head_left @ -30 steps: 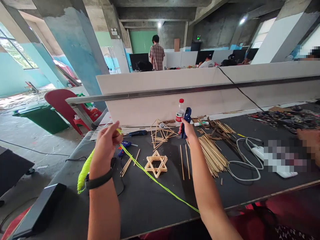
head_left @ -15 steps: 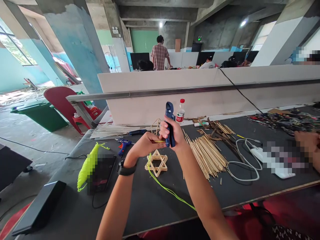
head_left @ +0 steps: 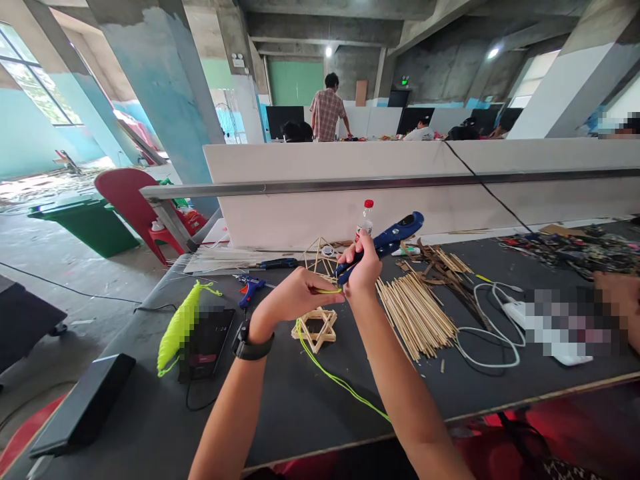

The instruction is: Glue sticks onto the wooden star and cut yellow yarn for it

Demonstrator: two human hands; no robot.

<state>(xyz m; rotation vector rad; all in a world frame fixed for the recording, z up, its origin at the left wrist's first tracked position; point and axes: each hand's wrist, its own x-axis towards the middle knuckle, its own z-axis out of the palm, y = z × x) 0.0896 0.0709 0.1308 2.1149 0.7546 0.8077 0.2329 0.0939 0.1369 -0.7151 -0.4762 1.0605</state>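
My right hand is wrapped round a blue plier-like hand tool, its handles slanting up to the right and its head near my left fingertips. My left hand pinches a thin yellow strip; I cannot tell whether it is stick or cord. The strip's end lies by the tool's head. Below my hands, a six-pointed star of wooden sticks lies on the dark table, with a lime-green cord running from it towards my right forearm. Behind my hands stands a partly hidden stick frame.
Many thin wooden sticks lie to the right, beside a white cable. A blue glue gun, lime yarn and a phone lie left. A red-capped bottle stands behind. A co-worker's hand is at far right.
The blue tool has tilted from upright to slanting right, and its head has swung to the tip of the yellow strip. My left hand keeps its pinch and has shifted slightly right.
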